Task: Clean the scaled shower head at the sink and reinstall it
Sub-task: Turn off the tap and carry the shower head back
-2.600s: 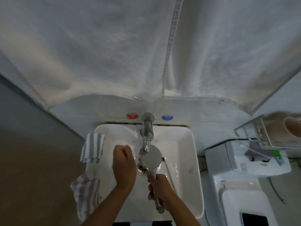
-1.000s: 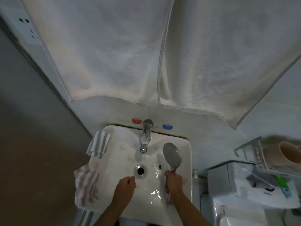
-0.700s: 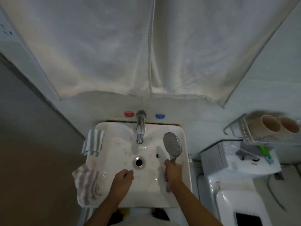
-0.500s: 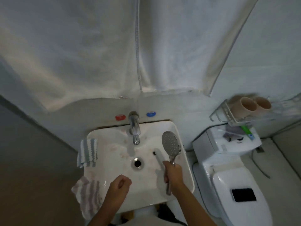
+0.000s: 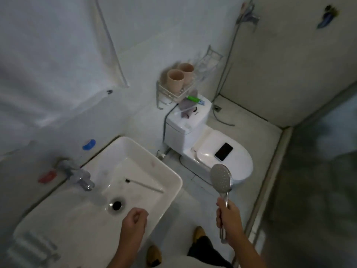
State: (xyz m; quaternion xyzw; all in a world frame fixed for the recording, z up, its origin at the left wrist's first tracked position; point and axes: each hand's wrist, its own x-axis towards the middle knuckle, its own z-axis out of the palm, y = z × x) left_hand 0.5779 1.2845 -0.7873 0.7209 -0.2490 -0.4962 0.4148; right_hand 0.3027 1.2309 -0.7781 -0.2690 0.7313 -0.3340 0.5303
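My right hand (image 5: 229, 217) grips the chrome handle of the shower head (image 5: 221, 178), which stands upright with its round nozzle face toward me, out to the right of the sink and in front of the toilet. Over the white sink's (image 5: 170, 172) front right corner, my left hand (image 5: 134, 224) is curled into a loose fist and holds nothing. A toothbrush (image 5: 144, 185) lies inside the basin beyond the drain (image 5: 116, 205). The tap (image 5: 81, 177) is at the left. The shower hose (image 5: 225, 74) hangs from a wall bracket (image 5: 248, 16) at the top right.
A white toilet (image 5: 218, 151) with a dark phone (image 5: 224, 151) on its lid stands right of the sink. On the wall above the cistern is a wire rack (image 5: 173, 93) holding two beige cups. A white towel (image 5: 58, 55) hangs at the left. A striped cloth (image 5: 32, 248) lies over the sink's left rim.
My view has swung right toward the toilet and shower corner. My right hand has carried the shower head out of the sink to the right; my left hand stays fisted over the basin.
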